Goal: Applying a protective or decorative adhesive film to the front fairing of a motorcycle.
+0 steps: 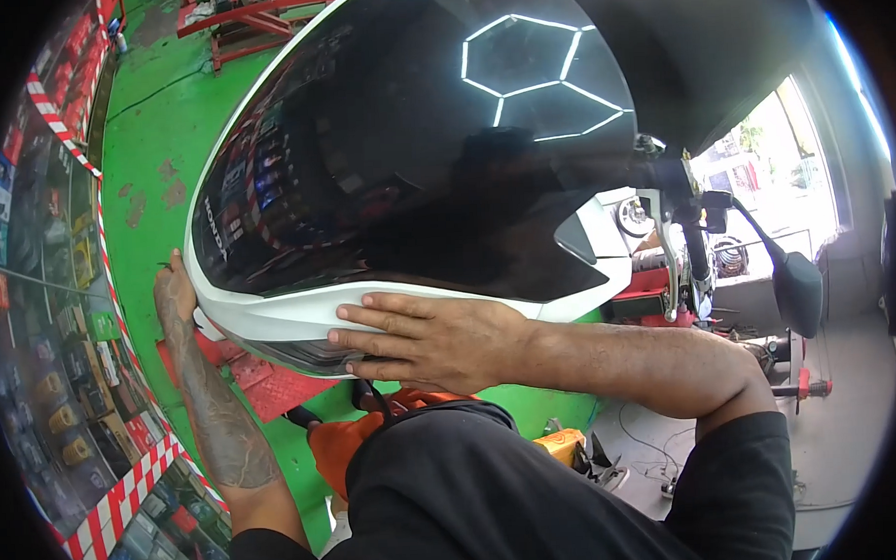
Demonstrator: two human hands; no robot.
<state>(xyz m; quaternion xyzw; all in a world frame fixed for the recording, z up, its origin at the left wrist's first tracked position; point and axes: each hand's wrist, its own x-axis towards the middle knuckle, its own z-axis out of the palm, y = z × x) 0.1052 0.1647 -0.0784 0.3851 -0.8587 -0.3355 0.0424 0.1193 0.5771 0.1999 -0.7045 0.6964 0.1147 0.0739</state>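
A large glossy black panel [404, 153] with white trim [301, 310] along its edge fills the middle of the head view. It belongs to a motorcycle, and ceiling lights reflect in it. My right hand [440, 338] lies flat on the near white side, fingers stretched out and apart, pointing left. Just under those fingers runs a dark smoky lens [303, 354]. At the panel's left end, my left hand [175, 294] is up against the white edge. One fingertip shows there; the other fingers are mostly hidden, so its grip cannot be made out.
A handlebar and a black mirror [799, 292] stand out at the right. Red-and-white tape [130, 489] borders a display of boxed goods at the left. A red metal stand [251, 20] is on the green floor [156, 122]. An orange object [562, 444] and cables lie low right.
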